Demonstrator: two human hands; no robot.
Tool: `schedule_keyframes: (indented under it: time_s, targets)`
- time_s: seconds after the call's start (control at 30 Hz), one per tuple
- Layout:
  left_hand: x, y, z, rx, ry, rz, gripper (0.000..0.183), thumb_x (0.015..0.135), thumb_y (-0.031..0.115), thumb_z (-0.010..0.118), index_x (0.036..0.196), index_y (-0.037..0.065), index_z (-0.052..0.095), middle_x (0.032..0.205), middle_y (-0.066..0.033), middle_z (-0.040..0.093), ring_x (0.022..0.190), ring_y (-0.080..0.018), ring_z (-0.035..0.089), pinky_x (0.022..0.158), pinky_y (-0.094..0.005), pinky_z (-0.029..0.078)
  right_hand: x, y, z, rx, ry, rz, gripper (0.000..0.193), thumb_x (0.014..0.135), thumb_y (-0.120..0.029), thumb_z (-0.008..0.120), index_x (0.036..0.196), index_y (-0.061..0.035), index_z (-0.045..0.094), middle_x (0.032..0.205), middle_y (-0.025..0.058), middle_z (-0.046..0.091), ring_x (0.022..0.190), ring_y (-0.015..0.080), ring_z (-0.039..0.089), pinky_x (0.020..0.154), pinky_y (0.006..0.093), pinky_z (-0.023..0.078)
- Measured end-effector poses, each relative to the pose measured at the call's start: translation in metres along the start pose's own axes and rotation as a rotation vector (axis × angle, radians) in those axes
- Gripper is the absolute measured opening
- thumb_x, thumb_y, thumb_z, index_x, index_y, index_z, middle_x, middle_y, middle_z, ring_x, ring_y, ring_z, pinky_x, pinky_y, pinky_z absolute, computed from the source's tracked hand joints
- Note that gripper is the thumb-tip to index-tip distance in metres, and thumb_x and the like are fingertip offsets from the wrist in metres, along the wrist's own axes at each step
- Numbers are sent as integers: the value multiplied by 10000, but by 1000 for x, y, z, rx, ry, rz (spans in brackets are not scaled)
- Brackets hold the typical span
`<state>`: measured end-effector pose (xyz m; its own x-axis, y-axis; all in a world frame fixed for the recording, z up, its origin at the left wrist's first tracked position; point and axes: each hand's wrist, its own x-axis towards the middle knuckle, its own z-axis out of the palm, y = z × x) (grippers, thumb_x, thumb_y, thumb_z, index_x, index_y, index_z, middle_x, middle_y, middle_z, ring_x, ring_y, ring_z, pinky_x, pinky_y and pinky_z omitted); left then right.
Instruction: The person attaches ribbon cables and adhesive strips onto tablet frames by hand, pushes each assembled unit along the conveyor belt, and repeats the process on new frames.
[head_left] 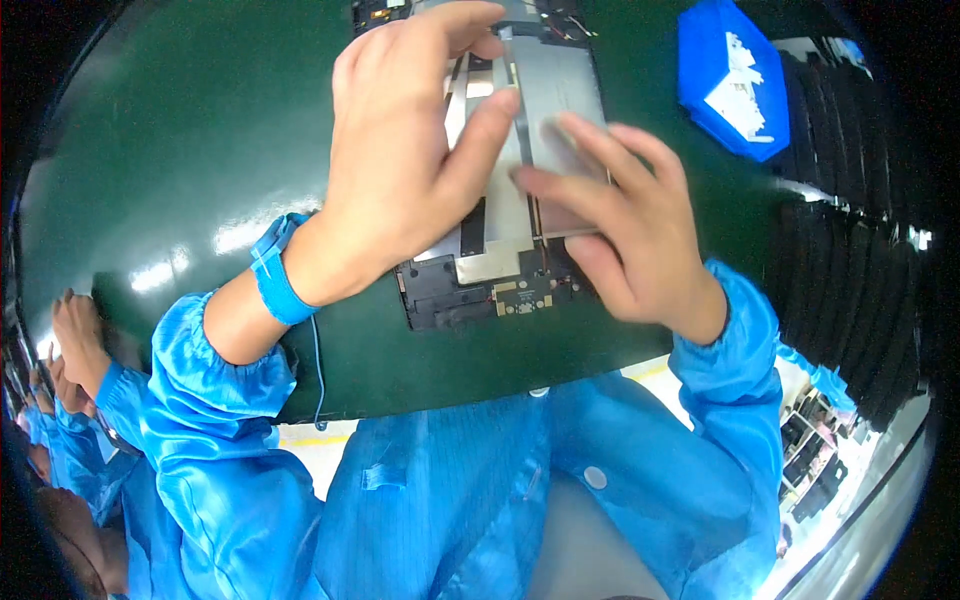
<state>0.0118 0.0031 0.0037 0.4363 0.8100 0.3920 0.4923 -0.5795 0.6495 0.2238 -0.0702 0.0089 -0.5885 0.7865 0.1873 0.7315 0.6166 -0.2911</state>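
An opened tablet-like device (430, 290) lies on the green table, its inner parts showing. A flat silver-grey battery-like panel (562, 85) covers its right half, and a small circuit board (522, 301) sits near its close end. My left hand (390, 150) is over the device's left side, thumb and forefinger apart, the other fingers mostly hidden. Across the panel's right edge reaches my right hand (645, 220), its fingers spread and somewhat blurred. The fingertips are at the panel's surface; I cannot tell how firmly they touch. A blue band (275, 270) circles my left wrist.
A blue tray (700, 85) with white scraps (745, 90) stands at the far right. Beyond the table's right edge are stacked dark ribbed things (845, 290). A thin blue cord (319, 370) hangs from the wristband. At the left, another person's hand (80, 335) rests near the table edge.
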Motion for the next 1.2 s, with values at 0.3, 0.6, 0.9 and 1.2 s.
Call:
schedule_keyframes:
  time_s: [0.3,0.6,0.9,1.2]
  targets:
    - [-48,13,-18,161,-419,543,687,799,475,637,1312,24,557,1149,-144,643,1220,-297,551,1105,-516,346,-5,37,27,497,404,206,319,944,-226,522,1199,-44,580,1347,117,564,1296,291,464,1078,415,291]
    - [-64,-16,-27,621,-144,-40,723,896,437,557,1345,-116,434,1502,-299,282,1438,-464,142,1141,-593,22,-13,17,42,236,222,417,679,917,-325,531,1451,17,286,1469,286,326,1371,419,299,1120,477,197]
    - [-70,-7,-19,-145,-181,-287,728,944,270,542,1478,-83,195,1485,-291,309,1416,-416,215,1153,-485,147,-6,12,44,536,358,487,714,905,-293,558,1458,43,255,1457,280,347,1352,399,330,1108,461,243]
    - [-13,-34,-21,-973,168,-765,500,956,85,516,1423,13,353,1147,-116,618,984,-161,607,873,-310,503,-8,17,29,1174,450,446,572,1010,-183,410,1506,2,192,1571,175,209,1449,282,218,1166,389,184]
